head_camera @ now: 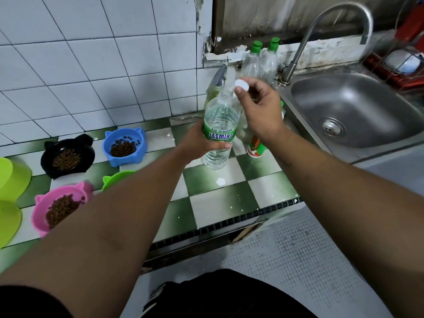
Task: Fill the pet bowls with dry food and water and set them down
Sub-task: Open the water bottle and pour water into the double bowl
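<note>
My left hand (198, 143) grips a clear water bottle (219, 125) with a green label, standing on the checkered counter (218, 205). My right hand (259, 106) pinches the bottle's white cap (241, 84) just beside the bottle's mouth. At the left, dry food fills a black bowl (67, 156), a blue bowl (125, 145) and a pink bowl (60, 207). My left forearm partly hides a green bowl (117, 179).
A steel sink (353, 111) with a curved tap (321, 33) lies to the right. Two green-capped bottles (261, 58), a spray bottle (218, 81) and a small orange-labelled bottle (255, 148) stand behind the water bottle. Lime-green containers (11, 193) sit at the far left.
</note>
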The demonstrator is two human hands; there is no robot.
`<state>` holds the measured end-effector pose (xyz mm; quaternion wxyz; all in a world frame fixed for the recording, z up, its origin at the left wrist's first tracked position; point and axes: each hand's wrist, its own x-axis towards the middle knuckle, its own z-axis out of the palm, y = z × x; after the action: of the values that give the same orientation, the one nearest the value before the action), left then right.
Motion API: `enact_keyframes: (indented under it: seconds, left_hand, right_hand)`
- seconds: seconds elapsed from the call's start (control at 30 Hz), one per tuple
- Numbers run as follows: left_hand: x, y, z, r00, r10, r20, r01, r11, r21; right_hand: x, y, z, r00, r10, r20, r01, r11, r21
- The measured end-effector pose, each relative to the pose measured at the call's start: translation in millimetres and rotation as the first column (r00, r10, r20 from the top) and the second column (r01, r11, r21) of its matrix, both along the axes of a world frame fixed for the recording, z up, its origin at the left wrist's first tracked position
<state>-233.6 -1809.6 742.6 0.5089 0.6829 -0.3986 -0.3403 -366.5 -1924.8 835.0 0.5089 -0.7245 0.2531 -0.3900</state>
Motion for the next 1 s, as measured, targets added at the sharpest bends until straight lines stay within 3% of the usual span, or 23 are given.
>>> enact_keyframes:
  seconds: [0.13,0.4,0.63,1.0]
  left_hand:
    - [-2.2,2.6,-1.2,0.999,0.014,-0.033,-0.014,1.000,0.006]
    - [-1.1,1.8,-3.7,1.000,0.006,-0.012,-0.006,1.000,0.004]
    - [-0.8,2.6,-4.7,1.000,0.023,-0.020,-0.023,1.000,0.021]
    - [1.1,2.5,-2.6,0.999,0.037,0.005,-0.038,0.999,0.030]
  right_hand:
    - [-13.1,3.6,-33.6,0.986,-0.166,0.014,0.165,0.986,0.024]
    - [-38.8,20.4,-99.1,0.966,-0.145,-0.213,0.148,0.989,-0.001]
    - [-51.3,41.7,-161.7,0.763,-0.126,-0.635,0.077,0.992,-0.104]
    - [-63.1,51.8,-196.2,0.591,-0.020,-0.806,-0.053,0.997,-0.063]
